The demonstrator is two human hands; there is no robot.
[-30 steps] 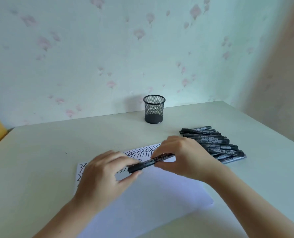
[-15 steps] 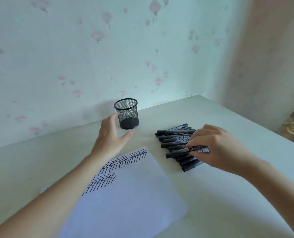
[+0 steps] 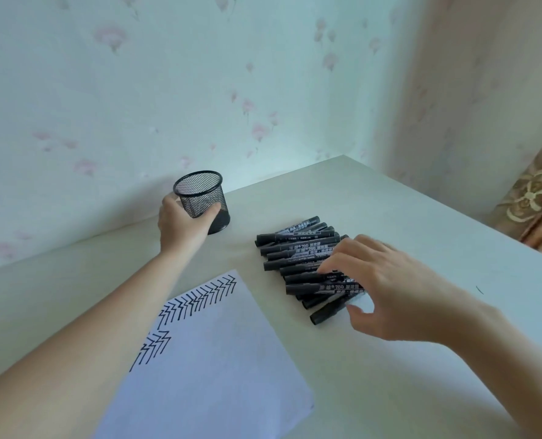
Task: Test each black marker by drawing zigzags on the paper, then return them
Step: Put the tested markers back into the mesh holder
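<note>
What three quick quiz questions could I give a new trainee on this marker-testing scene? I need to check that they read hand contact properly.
1. True or false: the left hand grips the mesh pen cup.
2. Which lies nearest the right hand? A. the pile of black markers B. the paper C. the pen cup
3. Fill in: the zigzag marks run along the paper's ____ edge.

Key
1. True: fingers and thumb curl round its wall.
2. A: the fingers are spread over the pile.
3. Far, the edge towards the cup.
</note>
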